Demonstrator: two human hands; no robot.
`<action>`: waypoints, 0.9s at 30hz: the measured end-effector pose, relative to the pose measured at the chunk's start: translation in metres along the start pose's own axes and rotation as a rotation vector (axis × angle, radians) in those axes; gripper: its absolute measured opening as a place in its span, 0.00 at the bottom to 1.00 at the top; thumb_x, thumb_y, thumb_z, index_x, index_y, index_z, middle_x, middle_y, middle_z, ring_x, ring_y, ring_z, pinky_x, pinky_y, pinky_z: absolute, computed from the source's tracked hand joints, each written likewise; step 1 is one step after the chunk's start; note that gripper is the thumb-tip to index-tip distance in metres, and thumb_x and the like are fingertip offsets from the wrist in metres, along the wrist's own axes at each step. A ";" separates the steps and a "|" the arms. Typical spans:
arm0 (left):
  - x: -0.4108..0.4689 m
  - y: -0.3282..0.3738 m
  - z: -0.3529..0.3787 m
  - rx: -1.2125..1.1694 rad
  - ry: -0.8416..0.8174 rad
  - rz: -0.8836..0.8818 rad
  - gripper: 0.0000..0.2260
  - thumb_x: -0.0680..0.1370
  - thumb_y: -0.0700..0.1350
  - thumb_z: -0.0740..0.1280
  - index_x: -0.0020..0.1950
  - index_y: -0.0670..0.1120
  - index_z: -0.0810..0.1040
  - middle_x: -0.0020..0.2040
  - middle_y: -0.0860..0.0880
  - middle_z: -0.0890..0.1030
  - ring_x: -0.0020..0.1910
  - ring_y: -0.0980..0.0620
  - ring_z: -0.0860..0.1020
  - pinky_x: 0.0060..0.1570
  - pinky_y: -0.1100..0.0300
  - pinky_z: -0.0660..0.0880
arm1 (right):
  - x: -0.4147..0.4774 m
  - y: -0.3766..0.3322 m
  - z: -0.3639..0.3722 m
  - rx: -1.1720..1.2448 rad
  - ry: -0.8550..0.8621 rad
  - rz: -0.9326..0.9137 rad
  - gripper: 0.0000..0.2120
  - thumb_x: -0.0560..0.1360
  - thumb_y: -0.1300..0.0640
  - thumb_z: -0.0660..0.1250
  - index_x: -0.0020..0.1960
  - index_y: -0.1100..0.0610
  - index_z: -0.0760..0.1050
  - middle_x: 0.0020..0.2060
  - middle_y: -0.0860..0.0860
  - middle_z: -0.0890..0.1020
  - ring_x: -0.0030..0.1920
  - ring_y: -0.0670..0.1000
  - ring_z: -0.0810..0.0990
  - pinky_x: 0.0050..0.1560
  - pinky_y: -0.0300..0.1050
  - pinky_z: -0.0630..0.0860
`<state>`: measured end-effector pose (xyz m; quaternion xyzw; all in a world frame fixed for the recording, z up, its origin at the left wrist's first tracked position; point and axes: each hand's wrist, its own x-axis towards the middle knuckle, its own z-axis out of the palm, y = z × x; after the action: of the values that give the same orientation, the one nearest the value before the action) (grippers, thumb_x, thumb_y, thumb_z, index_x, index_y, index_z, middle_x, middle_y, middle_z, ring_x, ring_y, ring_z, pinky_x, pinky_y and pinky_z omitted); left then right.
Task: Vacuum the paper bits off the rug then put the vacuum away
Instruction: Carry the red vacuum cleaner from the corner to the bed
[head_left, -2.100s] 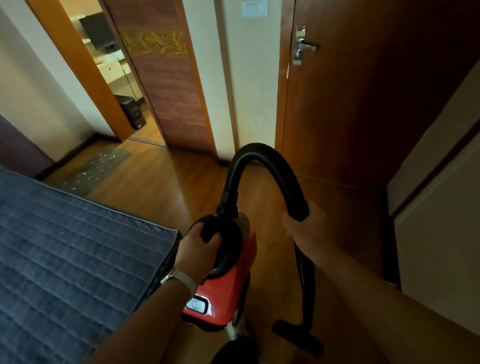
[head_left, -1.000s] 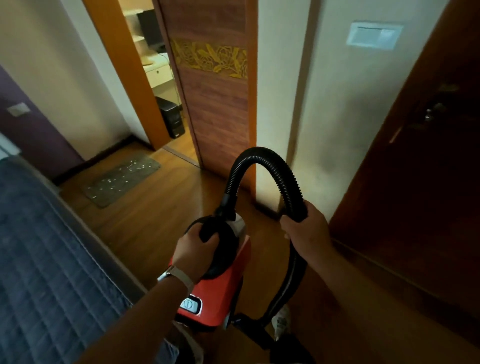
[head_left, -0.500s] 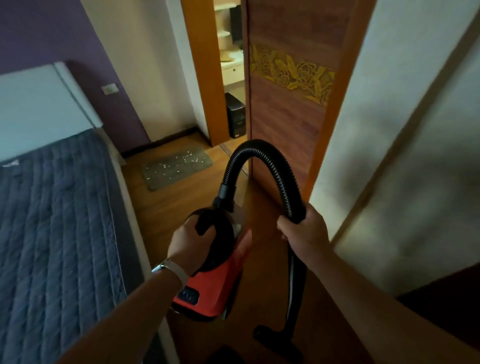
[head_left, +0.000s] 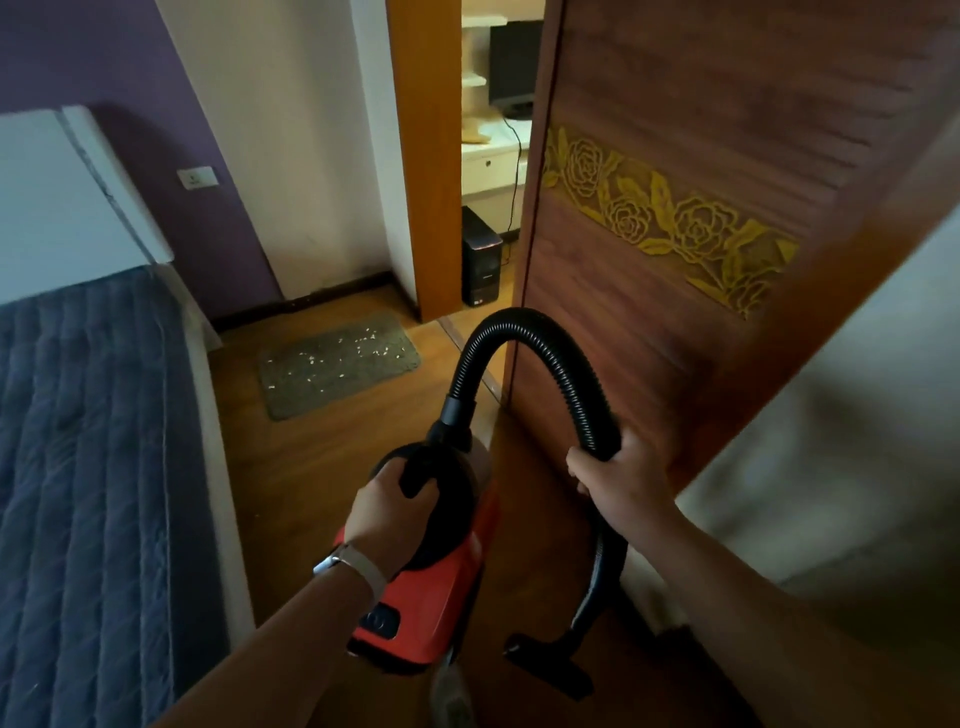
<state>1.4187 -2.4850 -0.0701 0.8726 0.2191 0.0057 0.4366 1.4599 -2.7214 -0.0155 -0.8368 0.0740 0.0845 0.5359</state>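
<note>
A red and black canister vacuum (head_left: 439, 597) hangs above the wooden floor. My left hand (head_left: 387, 506) grips its black carry handle. My right hand (head_left: 618, 480) holds the ribbed black hose (head_left: 524, 332), which arches up between the two hands. The black floor nozzle (head_left: 545, 665) dangles low on the right. Ahead on the floor lies a small grey rug (head_left: 337, 364) scattered with white paper bits (head_left: 363, 345).
A bed with a blue quilted cover (head_left: 88, 467) fills the left. A brown carved door (head_left: 701, 234) stands open on the right. Beyond the doorway are a computer tower (head_left: 480, 257) and a white desk (head_left: 491, 156). A wall socket (head_left: 197, 177) sits on the purple wall.
The view has swung left and moved forward along the bed; the rug is nearer and more central. Both hands keep the same hold on the vacuum and hose.
</note>
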 end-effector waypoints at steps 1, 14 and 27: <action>0.020 0.005 -0.005 -0.003 -0.002 0.012 0.03 0.77 0.48 0.66 0.49 0.54 0.74 0.40 0.54 0.79 0.36 0.56 0.80 0.36 0.55 0.81 | 0.015 -0.010 0.005 0.001 0.006 -0.004 0.06 0.71 0.57 0.71 0.46 0.52 0.75 0.35 0.51 0.81 0.33 0.47 0.80 0.32 0.39 0.77; 0.198 0.019 -0.052 0.051 0.162 -0.046 0.06 0.75 0.49 0.67 0.49 0.49 0.77 0.39 0.53 0.79 0.37 0.55 0.79 0.40 0.51 0.81 | 0.204 -0.083 0.094 0.037 -0.065 -0.094 0.06 0.70 0.59 0.71 0.46 0.55 0.76 0.35 0.58 0.80 0.31 0.50 0.78 0.31 0.42 0.74; 0.359 0.030 -0.086 0.106 0.426 -0.292 0.06 0.76 0.51 0.66 0.50 0.50 0.75 0.39 0.54 0.78 0.36 0.56 0.76 0.36 0.58 0.74 | 0.413 -0.174 0.192 -0.006 -0.445 -0.268 0.12 0.71 0.61 0.70 0.45 0.47 0.72 0.31 0.53 0.76 0.28 0.51 0.75 0.27 0.45 0.72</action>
<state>1.7370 -2.2969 -0.0591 0.8323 0.4299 0.1148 0.3305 1.8882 -2.4882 -0.0325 -0.8014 -0.1573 0.1951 0.5430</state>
